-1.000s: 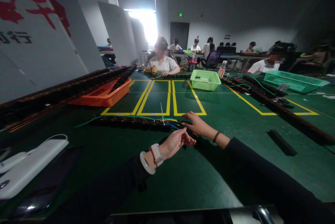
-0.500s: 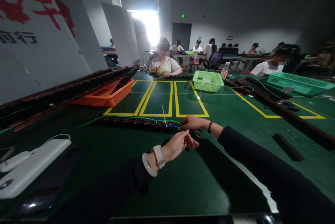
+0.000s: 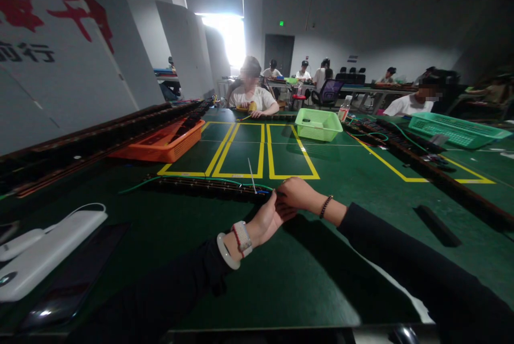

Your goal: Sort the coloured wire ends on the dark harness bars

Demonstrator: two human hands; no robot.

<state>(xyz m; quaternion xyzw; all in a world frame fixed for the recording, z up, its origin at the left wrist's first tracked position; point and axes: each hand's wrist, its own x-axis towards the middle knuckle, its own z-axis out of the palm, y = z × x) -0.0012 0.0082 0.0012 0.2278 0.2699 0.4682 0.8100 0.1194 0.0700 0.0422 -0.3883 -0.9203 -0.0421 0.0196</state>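
Observation:
A dark strip [image 3: 201,186] lies across the middle of the green table, with a green wire [image 3: 136,188] along it and a white cable tie [image 3: 251,175] standing up near its right end. My left hand [image 3: 268,221] is at that right end, palm turned up and thumb raised beside the strip. Against it is my right hand [image 3: 296,194], its fingers curled down and bent inward. The fingertips of both hands meet around the strip's end, and what they pinch there is hidden. A short bit of blue wire [image 3: 263,192] shows just left of the fingers.
An orange basket [image 3: 172,148] stands at the left beside long dark strips [image 3: 80,140]. Beyond the yellow outlines sits a light green basket [image 3: 319,124]. A white device [image 3: 52,253] and a phone [image 3: 76,279] lie near left; a dark bar [image 3: 437,225] is at right. A person sits opposite.
My right hand has curled its fingers and turned inward. My left hand has moved slightly left and up, its thumb now at the strip's end. The two hands have come together.

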